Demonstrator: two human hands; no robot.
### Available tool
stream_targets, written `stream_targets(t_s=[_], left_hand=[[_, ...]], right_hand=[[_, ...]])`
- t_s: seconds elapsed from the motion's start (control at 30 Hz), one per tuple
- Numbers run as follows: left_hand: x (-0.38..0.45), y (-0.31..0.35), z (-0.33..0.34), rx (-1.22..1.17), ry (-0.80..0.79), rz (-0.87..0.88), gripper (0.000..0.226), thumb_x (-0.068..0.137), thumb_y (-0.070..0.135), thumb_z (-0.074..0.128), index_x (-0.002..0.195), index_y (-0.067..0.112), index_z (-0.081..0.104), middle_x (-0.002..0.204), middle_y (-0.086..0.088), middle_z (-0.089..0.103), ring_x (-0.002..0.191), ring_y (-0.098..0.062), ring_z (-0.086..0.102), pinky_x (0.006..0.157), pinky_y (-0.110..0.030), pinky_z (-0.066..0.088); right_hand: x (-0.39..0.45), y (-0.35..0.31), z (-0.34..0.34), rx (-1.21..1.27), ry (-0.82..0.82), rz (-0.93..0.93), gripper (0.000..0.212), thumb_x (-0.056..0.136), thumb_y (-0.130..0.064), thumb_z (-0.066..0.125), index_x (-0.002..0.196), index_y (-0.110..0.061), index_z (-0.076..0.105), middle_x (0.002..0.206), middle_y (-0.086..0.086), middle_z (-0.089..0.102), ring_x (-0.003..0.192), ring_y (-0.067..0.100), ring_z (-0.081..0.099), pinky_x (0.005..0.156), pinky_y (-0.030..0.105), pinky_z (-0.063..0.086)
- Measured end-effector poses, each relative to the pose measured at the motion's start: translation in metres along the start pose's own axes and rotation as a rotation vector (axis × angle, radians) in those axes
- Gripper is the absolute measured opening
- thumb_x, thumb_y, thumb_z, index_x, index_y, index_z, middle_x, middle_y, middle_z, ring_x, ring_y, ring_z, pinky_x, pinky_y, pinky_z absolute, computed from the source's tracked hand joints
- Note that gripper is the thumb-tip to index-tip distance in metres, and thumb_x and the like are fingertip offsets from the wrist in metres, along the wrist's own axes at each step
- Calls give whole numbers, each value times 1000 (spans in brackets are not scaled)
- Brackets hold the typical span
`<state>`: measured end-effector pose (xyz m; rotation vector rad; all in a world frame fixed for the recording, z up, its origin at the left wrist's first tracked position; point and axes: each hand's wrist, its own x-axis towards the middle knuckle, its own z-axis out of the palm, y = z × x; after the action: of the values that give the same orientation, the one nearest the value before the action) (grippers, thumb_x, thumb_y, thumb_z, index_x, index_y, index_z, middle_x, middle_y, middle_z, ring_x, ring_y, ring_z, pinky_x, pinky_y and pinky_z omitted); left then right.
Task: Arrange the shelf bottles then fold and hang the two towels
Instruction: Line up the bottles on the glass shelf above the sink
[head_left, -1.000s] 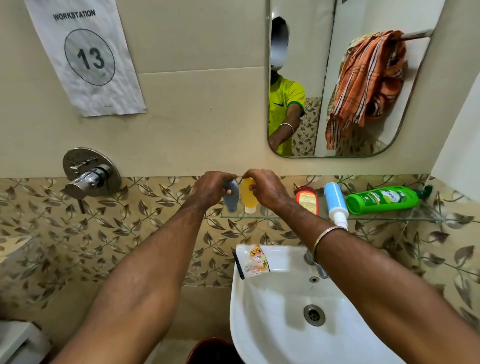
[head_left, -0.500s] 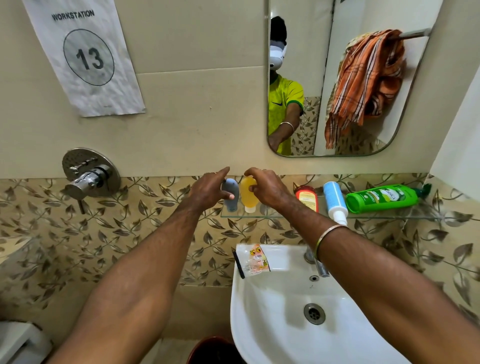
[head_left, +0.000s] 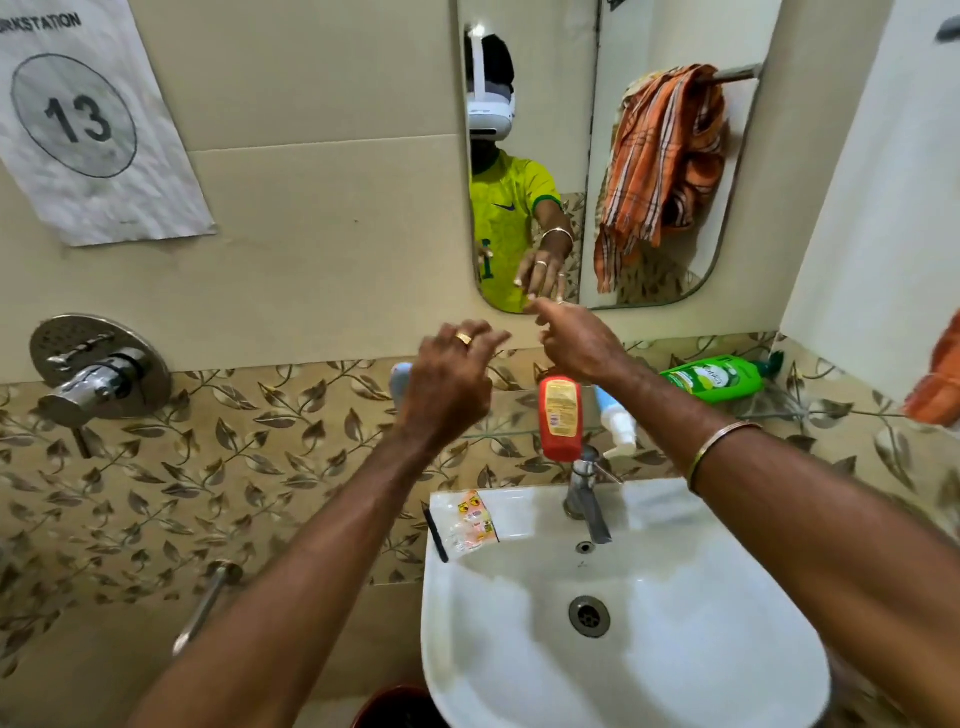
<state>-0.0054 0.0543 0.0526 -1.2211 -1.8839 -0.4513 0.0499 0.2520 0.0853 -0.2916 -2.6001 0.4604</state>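
My left hand (head_left: 447, 384) hovers over the left end of the glass shelf (head_left: 779, 413) with loosely curled fingers and holds nothing. It hides most of a grey bottle (head_left: 399, 382). My right hand (head_left: 576, 345) is raised beside it, fingers stretched toward the mirror (head_left: 540, 62), also holding nothing. Below that hand stands a red bottle (head_left: 560, 415), with a blue and white bottle (head_left: 615, 421) next to it. A green bottle (head_left: 714, 376) lies on its side further right. An orange striped towel (head_left: 665, 156) hangs bunched on a rail, seen in the mirror. An orange cloth (head_left: 940, 387) shows at the right edge.
A white basin (head_left: 597, 649) with a chrome tap (head_left: 584, 488) sits under the shelf, and a small sachet (head_left: 470, 522) lies on its left rim. A shower mixer (head_left: 93, 374) is fixed to the wall at left. A dark red bucket (head_left: 395, 709) stands below.
Both hands have let go of the grey and yellow bottles and risen above the shelf. The view has moved closer to the wall.
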Motion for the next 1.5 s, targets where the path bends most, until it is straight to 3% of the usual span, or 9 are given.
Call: stream_targets(t_s=[0.17, 0.27, 0.37, 0.57, 0.7, 0.93, 1.13, 1.3, 1.5], left_hand=[[-5, 49, 44, -148, -256, 102, 60, 69, 3, 79, 126, 10, 63, 124, -20, 65, 104, -38, 65, 71, -47, 60], [-16, 59, 65, -104, -565, 126, 84, 78, 9, 76, 151, 23, 36, 157, -11, 37, 140, -34, 38, 103, -47, 45], [-31, 63, 80, -56, -705, 117, 90, 85, 7, 66, 156, 32, 16, 166, -6, 16, 151, -29, 17, 116, -50, 28], [-32, 71, 87, -74, -571, 70, 73, 88, 27, 72, 149, 14, 34, 148, -19, 49, 134, -35, 49, 104, -44, 45], [-23, 68, 76, -158, -499, 9, 62, 91, 26, 70, 143, 13, 41, 140, -19, 56, 124, -33, 57, 98, -39, 50], [-4, 38, 47, -331, -275, 9, 59, 80, 13, 80, 132, 14, 52, 102, -17, 74, 84, -30, 73, 68, -38, 61], [19, 15, 26, -345, -213, -94, 58, 75, -4, 79, 127, 7, 58, 107, -18, 72, 92, -34, 71, 73, -41, 60], [36, -3, 17, -351, -226, -191, 51, 79, 0, 74, 127, 12, 61, 113, -14, 70, 97, -30, 65, 78, -36, 52], [55, -17, 9, -362, -319, -235, 48, 87, 2, 67, 133, 10, 58, 121, -15, 67, 107, -30, 61, 86, -40, 50]], right_hand=[[-23, 56, -27, -244, -66, 51, 54, 85, 5, 58, 129, -24, 63, 132, 8, 66, 119, 29, 60, 88, 36, 50], [-39, 84, -32, -355, -157, 11, 59, 83, 3, 64, 133, -29, 62, 129, 7, 67, 116, 29, 61, 88, 37, 51], [-50, 106, -27, -380, -244, -79, 65, 81, -2, 67, 139, -29, 58, 132, 9, 66, 120, 32, 60, 97, 40, 49], [-60, 112, -9, -509, -336, -188, 82, 83, -6, 73, 152, -35, 40, 165, 1, 30, 154, 20, 23, 123, 55, 11], [-64, 110, -6, -507, -388, -178, 81, 85, -2, 66, 153, -36, 38, 165, -1, 31, 154, 18, 23, 123, 56, 4], [-66, 113, -2, -475, -356, -222, 73, 85, -5, 72, 147, -35, 48, 162, -3, 37, 148, 18, 36, 124, 59, 7], [-63, 102, -6, -270, -310, -187, 70, 91, -19, 71, 151, -32, 38, 162, -4, 34, 147, 21, 36, 120, 61, 19], [-52, 83, -6, 163, -206, -81, 63, 92, -17, 71, 146, -24, 39, 134, 8, 59, 115, 21, 57, 86, 32, 45], [-35, 57, 1, 506, -156, 42, 46, 99, -20, 63, 136, -22, 36, 140, 8, 56, 124, 22, 55, 99, 40, 48]])
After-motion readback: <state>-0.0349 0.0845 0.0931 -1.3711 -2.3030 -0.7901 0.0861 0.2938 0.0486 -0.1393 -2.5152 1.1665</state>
